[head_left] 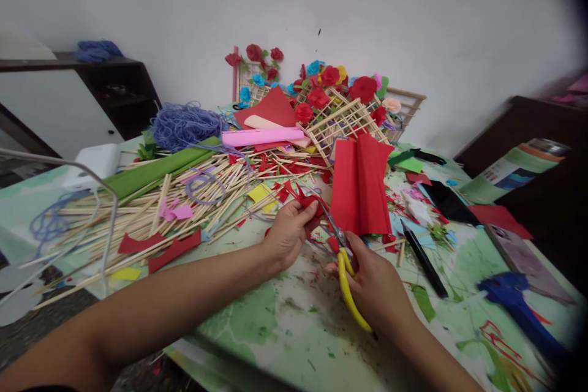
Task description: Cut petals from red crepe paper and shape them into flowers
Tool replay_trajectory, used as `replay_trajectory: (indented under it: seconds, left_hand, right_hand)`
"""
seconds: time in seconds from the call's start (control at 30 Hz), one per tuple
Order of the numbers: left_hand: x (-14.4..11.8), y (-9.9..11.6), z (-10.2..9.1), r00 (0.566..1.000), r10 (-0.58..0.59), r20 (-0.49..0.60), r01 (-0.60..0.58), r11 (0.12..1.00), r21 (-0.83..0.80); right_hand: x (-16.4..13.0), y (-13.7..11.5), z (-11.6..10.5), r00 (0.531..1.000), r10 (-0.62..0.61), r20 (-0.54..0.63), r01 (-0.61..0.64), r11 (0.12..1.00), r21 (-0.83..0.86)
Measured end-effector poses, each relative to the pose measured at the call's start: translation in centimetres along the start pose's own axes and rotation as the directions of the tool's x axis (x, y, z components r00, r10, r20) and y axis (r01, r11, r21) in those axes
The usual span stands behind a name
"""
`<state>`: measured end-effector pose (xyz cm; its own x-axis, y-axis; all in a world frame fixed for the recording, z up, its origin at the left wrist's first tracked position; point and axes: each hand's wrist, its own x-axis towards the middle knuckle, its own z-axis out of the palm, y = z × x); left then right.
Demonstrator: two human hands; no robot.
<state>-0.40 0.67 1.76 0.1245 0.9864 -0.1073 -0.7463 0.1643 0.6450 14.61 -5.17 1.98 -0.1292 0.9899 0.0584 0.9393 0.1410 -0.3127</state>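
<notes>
At counter (285, 324) centre: left hand (288, 234), fingers pinched on red paper scrap (307, 201), lifted clear for blades. Right hand (374, 285), fingers closed through yellow-handled scissors (342, 257), tips meeting scrap. Folded red crepe sheet (359, 185) just behind; wooden sticks (184, 202) heaped left.

Soft, even daylight fills the scene, bright on the white wall (367, 6) across the upper half and without hard glare. Shadows are faint and diffuse under the forearms at lower centre. The centre is fairly sharp; the blue tool (519, 303) at lower right is smeared by blur. Wide-angle distortion bends the edges, and a dark vignette cuts the right side and upper right corner.
</notes>
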Motion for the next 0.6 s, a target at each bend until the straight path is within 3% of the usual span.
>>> replay_trajectory:
  seconds: [0.6]
  left_hand:
    - [1.2,0.4,-0.8,0.997,0.046,0.069,-0.057,0.985,0.161]
  right_hand:
    - [-0.2,0.2,-0.8,0.999,0.035,0.037,-0.038,0.996,0.086]
